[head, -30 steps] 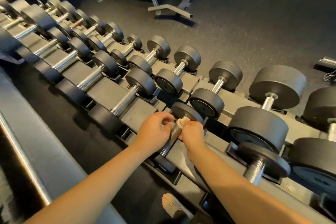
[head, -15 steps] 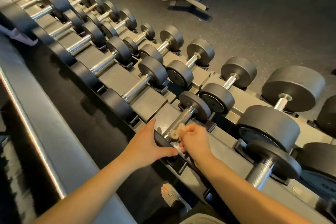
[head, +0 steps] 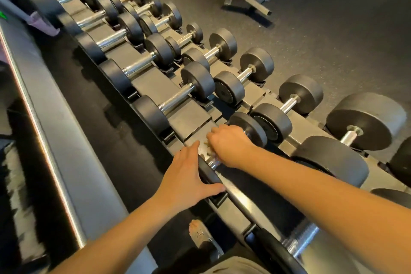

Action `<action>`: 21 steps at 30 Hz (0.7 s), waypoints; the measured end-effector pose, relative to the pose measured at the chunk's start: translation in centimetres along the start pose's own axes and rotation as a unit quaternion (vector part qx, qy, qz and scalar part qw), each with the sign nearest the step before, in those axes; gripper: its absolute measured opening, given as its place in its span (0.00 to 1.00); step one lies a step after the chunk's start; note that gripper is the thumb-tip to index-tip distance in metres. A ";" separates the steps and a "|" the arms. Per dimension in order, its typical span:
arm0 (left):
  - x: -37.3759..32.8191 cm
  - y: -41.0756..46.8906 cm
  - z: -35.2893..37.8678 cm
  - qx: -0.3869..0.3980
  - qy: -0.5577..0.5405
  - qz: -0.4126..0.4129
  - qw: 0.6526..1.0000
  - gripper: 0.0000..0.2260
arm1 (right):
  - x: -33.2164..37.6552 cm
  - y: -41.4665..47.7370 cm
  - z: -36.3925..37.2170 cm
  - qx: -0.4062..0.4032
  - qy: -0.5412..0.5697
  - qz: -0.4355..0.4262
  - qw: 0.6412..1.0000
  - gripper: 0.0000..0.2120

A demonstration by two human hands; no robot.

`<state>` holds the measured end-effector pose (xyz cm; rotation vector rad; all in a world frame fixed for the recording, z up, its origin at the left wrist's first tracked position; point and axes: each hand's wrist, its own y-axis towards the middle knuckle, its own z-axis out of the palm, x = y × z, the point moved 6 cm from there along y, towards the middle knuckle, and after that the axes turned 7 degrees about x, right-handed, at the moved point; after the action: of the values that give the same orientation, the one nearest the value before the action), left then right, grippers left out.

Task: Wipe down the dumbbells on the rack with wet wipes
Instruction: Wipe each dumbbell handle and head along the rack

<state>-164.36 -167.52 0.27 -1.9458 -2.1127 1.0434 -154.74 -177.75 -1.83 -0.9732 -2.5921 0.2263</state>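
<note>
A small black dumbbell with a chrome handle lies in the near row of the grey rack. My right hand is curled round its handle with a crumpled pale wet wipe bunched under the fingers. My left hand holds the dumbbell's near head, thumb along the front, fingers spread over its outer face. Most of the handle is hidden by my right hand.
Several more dumbbells fill both rows, running away to the upper left; larger ones sit to the right. A grey rail runs along the left. A bench frame stands on the dark floor beyond. My foot shows below the rack.
My left hand left the handle and took the near head. My right hand slid the wipe down the handle, then back up toward the far head. The camera came closer.
</note>
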 end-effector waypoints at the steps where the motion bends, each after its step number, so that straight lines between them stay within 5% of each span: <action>1: -0.1 -0.1 -0.1 -0.001 0.001 -0.001 1.000 0.59 | -0.6 0.8 -0.1 0.041 -0.054 0.031 0.997 0.12; 5: 0.0 0.2 -0.3 0.009 -0.013 -0.011 1.000 0.59 | 1.2 1.3 0.5 0.118 -0.018 0.003 0.993 0.10; 11: -0.2 0.2 -0.3 0.012 0.017 -0.018 1.000 0.58 | 1.4 -2.5 0.7 -0.001 0.175 -0.085 0.981 0.07; 15: 0.3 0.7 -0.6 0.025 -0.003 -0.040 0.999 0.60 | -0.3 -4.8 2.7 -0.101 0.195 0.089 0.972 0.06; 17: 0.4 0.9 -0.8 0.030 -0.016 -0.046 0.998 0.60 | -1.0 -5.5 4.2 -0.156 0.349 0.211 0.900 0.07; 21: 0.8 1.4 -1.2 0.044 -0.032 -0.055 0.997 0.59 | 0.3 -5.6 7.3 -0.226 0.639 0.342 0.651 0.04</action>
<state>-162.70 -166.37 0.15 -1.7588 -2.1394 1.1695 -161.18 -181.95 -6.93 -1.4619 -0.8865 -0.7269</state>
